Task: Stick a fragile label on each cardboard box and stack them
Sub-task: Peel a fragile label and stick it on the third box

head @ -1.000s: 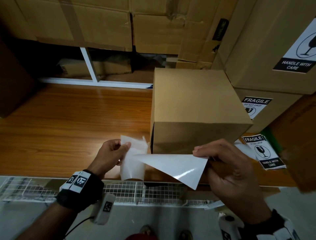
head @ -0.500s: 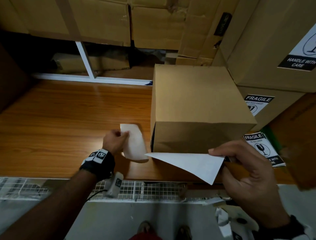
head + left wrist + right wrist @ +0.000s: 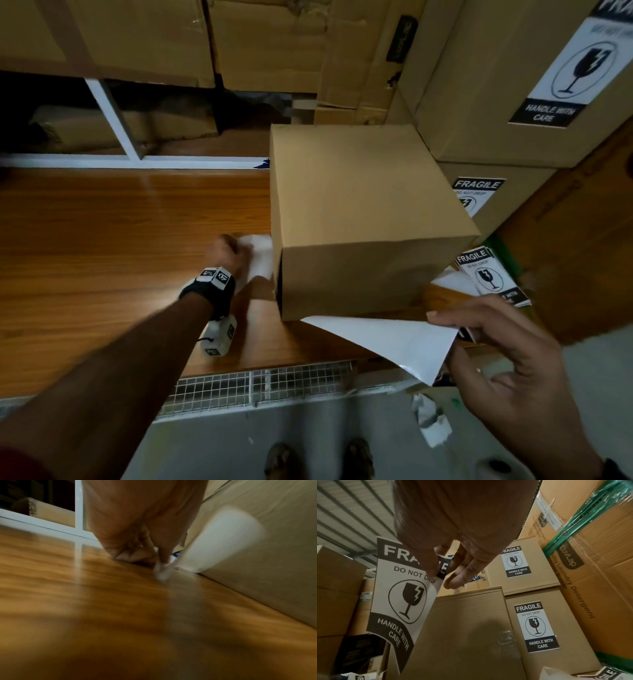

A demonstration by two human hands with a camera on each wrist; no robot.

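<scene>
Left hand (image 3: 228, 251) on the table (image 3: 102, 246), left of the plain box (image 3: 359, 219), pinching the peeled white backing paper (image 3: 261, 255). Same pinch seen close from the left wrist, blurry. Right hand (image 3: 453, 555) pinching the fragile label (image 3: 402, 595) by one top corner, near the box. Thin, floppy, sticky; best held at the edges.

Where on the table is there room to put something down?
The table is bare left of the box, from the left hand to the white frame behind. Right of the box it is crowded: the label pile lies against the stacked boxes.
</scene>
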